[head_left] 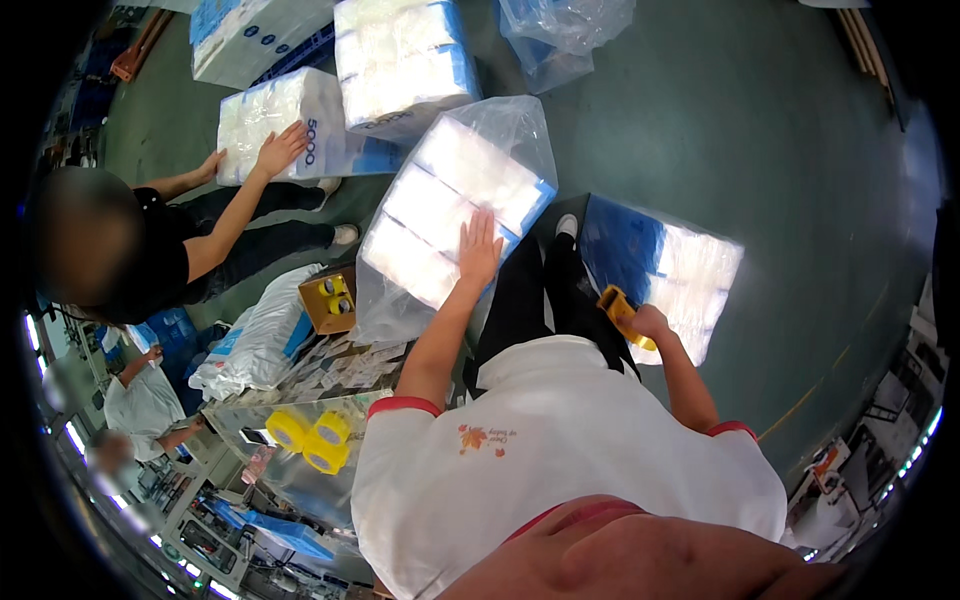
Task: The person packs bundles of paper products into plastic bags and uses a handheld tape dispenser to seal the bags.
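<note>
My left hand [481,252] lies flat, fingers stretched out, on a bundle of white packs [440,192] in a loose clear plastic bag [522,118]. The bundle sits tilted in front of me, to the left of my legs. Down by my right side, my right hand [651,322] is closed around a yellow-orange tape dispenser [615,304]. Just beyond that hand stands another wrapped bundle of white packs [697,268] with a blue side. How my right fingers wrap the dispenser is partly hidden.
At the left, a co-worker [215,235] has both hands on a wrapped bundle [258,112]. More bundles [400,55] stand at the back. A cluttered table [375,375] beside my left arm carries yellow tape rolls [325,442], an open carton [327,303] and a white sack [262,335].
</note>
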{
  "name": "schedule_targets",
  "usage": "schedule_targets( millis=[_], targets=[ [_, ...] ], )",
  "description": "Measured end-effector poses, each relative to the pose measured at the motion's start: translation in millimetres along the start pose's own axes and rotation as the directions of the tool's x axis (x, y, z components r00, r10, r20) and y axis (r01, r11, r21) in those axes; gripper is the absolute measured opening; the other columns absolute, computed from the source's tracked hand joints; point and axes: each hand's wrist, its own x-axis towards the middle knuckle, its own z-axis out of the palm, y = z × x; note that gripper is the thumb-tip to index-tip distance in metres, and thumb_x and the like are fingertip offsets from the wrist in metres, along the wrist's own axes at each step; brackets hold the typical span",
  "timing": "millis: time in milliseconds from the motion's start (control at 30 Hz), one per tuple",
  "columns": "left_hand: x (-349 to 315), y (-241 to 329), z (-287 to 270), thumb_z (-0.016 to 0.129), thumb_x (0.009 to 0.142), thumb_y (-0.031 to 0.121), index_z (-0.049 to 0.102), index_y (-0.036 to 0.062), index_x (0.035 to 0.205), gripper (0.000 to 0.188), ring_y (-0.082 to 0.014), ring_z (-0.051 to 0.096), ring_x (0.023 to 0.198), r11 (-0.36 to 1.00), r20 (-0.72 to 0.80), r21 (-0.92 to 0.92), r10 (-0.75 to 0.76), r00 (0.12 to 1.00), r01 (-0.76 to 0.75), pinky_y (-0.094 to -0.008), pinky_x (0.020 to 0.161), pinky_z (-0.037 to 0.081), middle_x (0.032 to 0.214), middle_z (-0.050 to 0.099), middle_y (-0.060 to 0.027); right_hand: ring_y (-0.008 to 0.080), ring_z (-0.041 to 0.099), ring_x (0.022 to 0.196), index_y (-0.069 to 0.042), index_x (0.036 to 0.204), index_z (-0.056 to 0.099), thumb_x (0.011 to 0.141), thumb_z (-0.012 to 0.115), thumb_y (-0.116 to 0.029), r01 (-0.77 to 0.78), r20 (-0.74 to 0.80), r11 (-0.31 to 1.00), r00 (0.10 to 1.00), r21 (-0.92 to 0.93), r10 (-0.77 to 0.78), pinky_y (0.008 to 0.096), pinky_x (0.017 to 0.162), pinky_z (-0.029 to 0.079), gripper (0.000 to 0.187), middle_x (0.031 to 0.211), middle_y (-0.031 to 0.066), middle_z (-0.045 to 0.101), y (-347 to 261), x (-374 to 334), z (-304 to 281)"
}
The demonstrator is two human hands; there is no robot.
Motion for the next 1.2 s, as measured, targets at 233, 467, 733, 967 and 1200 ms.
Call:
schedule_targets(
  millis=[233, 467, 733, 967, 1200],
  targets=[
    [-44.1, 46.6, 3.6, 0.040, 0.088, 0.051, 0.040, -0.0003, 0.128, 0.065, -0.0321, 0.042, 0.118, 0.501, 0.600, -0.667, -0.079, 0.796, 0.551, -0.0420, 0.101, 0.031, 0.130, 0.043, -0.0172, 0.0147, 0.054, 0.062, 0.005, 0.084, 0.062, 0.075, 0.065, -0.037, 0.385, -0.166, 0.755, 0.921, 0.531, -0.353, 0.0294, 0.059, 0.044, 0.042, 0.068, 0.0100, 0.058, -65.8, -97.9, -70.1],
    [25.7, 126.7, -35.9, 0.039, 0.071, 0.078, 0.015, 0.0029, 0.140, 0.105, -0.0352, 0.046, 0.117, -0.575, 0.497, 0.147, 0.746, 0.443, 0.805, -0.0443, 0.098, 0.036, 0.128, 0.042, -0.0246, 0.0280, 0.055, 0.059, 0.000, 0.077, 0.060, 0.070, 0.068, -0.038, 0.631, -0.260, 0.686, 0.775, 0.362, -0.576, 0.0341, 0.057, 0.043, 0.039, 0.065, 0.0155, 0.056, -61.8, -150.1, -94.6],
    [71.9, 156.4, 18.4, 0.060, 0.084, 0.032, -0.001, 0.0056, 0.137, 0.085, -0.0367, 0.054, 0.103, -0.696, 0.593, 0.127, 0.624, 0.509, 0.707, -0.0465, 0.089, 0.045, 0.123, 0.043, -0.0283, 0.0327, 0.053, 0.059, -0.002, 0.073, 0.058, 0.066, 0.070, -0.033, 0.775, -0.330, 0.577, 0.632, 0.257, -0.701, 0.0367, 0.055, 0.042, 0.034, 0.063, 0.0161, 0.054, -62.8, -168.4, -101.7],
    [104.0, 119.3, 62.0, 0.057, 0.083, 0.001, 0.047, 0.0024, 0.113, 0.032, -0.0217, 0.061, 0.084, -0.874, 0.694, -0.078, 0.298, 0.656, 0.480, -0.0287, 0.074, 0.053, 0.096, 0.059, -0.0131, 0.0316, 0.053, 0.059, -0.002, 0.074, 0.058, 0.065, 0.072, -0.032, 0.792, -0.384, 0.553, 0.610, 0.259, -0.694, 0.0363, 0.055, 0.042, 0.034, 0.063, 0.0152, 0.054, -55.8, -174.8, -103.0],
    [124.7, 35.3, -62.8, 0.064, 0.077, -0.002, 0.047, 0.0008, 0.119, 0.046, -0.0125, 0.059, 0.076, -0.247, 0.100, -0.969, -0.486, 0.868, -0.027, -0.0191, 0.065, 0.045, 0.086, 0.062, -0.0062, 0.0313, 0.055, 0.058, -0.001, 0.076, 0.059, 0.069, 0.070, -0.038, 0.658, -0.310, 0.682, 0.753, 0.319, -0.581, 0.0352, 0.055, 0.043, 0.040, 0.064, 0.0163, 0.056, -46.0, -157.0, -99.0]
  ],
)
